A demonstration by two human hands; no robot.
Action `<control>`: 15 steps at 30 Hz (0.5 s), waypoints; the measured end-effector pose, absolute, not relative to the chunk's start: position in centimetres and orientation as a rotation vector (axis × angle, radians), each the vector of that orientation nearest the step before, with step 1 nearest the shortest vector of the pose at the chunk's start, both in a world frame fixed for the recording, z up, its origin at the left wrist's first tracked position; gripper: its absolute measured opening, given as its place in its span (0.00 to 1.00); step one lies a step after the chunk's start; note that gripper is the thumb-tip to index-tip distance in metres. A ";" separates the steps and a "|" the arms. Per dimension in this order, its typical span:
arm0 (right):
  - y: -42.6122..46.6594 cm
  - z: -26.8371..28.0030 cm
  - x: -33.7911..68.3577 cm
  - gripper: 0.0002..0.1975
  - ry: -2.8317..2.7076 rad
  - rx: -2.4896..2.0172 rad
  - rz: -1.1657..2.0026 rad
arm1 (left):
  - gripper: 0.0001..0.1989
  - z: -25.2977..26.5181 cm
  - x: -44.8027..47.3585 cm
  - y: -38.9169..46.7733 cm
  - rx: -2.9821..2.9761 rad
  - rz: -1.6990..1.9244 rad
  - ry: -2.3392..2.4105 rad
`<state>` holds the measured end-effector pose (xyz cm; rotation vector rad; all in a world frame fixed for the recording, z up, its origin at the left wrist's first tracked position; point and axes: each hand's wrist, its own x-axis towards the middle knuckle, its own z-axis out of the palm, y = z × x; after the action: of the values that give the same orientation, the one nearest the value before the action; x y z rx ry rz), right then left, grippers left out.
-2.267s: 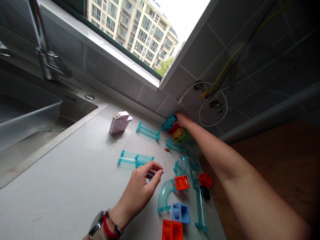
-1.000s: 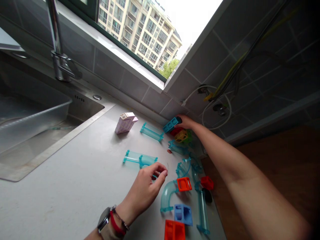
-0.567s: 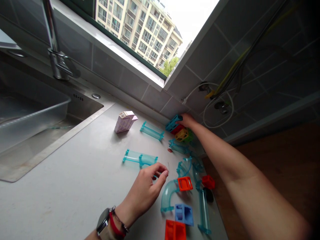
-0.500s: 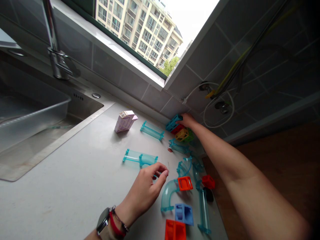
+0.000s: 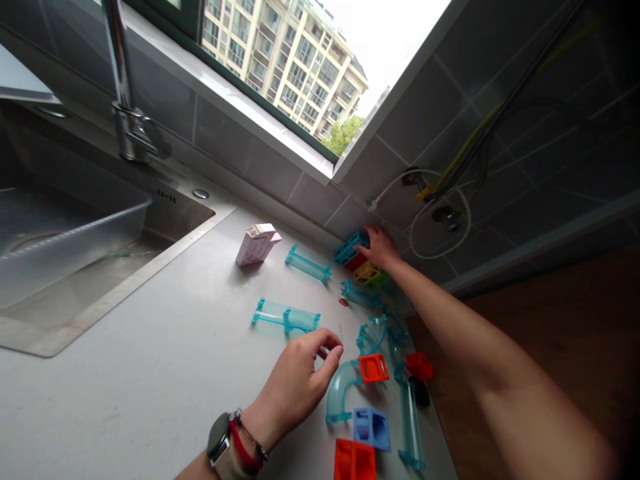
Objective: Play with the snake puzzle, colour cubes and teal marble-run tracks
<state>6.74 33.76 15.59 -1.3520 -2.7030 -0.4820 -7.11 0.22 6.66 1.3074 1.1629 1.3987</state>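
Note:
My right hand (image 5: 383, 248) is at the far corner of the counter, at a cluster of hollow toy blocks. Its fingers and thumb close around the near end of a blue block (image 5: 351, 247); part of the grip is hidden. Against that lie a red block (image 5: 354, 261) and a yellow block (image 5: 369, 273). My left hand (image 5: 305, 373) hovers over the counter with curled fingers, thumb and index tips almost meeting, nothing visible between them. Just beyond it lies a clear teal track piece (image 5: 273, 313); a curved teal tube (image 5: 336, 393) is to its right.
Two orange-red blocks (image 5: 374, 368) (image 5: 354, 460), a periwinkle block (image 5: 371, 429) and a straight teal tube (image 5: 411, 427) lie near the right counter edge. A small pink-white box (image 5: 257, 245) stands by the sink (image 5: 180, 237). A thin white cable (image 5: 467, 230) loops off the wall.
My right thumb has come round to the near side of the blocks, and the hand sits more over the blue block. My left hand keeps its curled pose. The view has shifted slightly.

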 end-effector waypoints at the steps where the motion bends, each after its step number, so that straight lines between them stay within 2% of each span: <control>1: 32.3 15.6 6.8 0.32 -2.693 -1.323 -0.486 | 0.09 6.7 -7.1 0.2 1.318 1.401 1.166; 4: 26.5 15.5 8.3 0.29 -2.697 -1.210 -0.463 | 0.09 6.7 -7.1 0.1 1.337 1.401 1.172; 8: 15.8 14.5 14.5 0.29 -2.703 -0.956 -0.246 | 0.09 6.7 -7.2 0.0 1.372 1.403 1.192; 12: 4.9 11.2 23.8 0.31 -2.372 -1.125 -0.135 | 0.09 6.6 -7.1 0.1 1.425 1.415 1.224; 15: -1.3 6.6 29.8 0.20 -2.041 -1.310 -0.214 | 0.09 6.2 -6.8 0.2 1.514 1.435 1.252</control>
<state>29.82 -1.28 6.65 -1.3100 -2.0411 -0.2143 -6.85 0.19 6.15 1.5142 1.2519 1.4350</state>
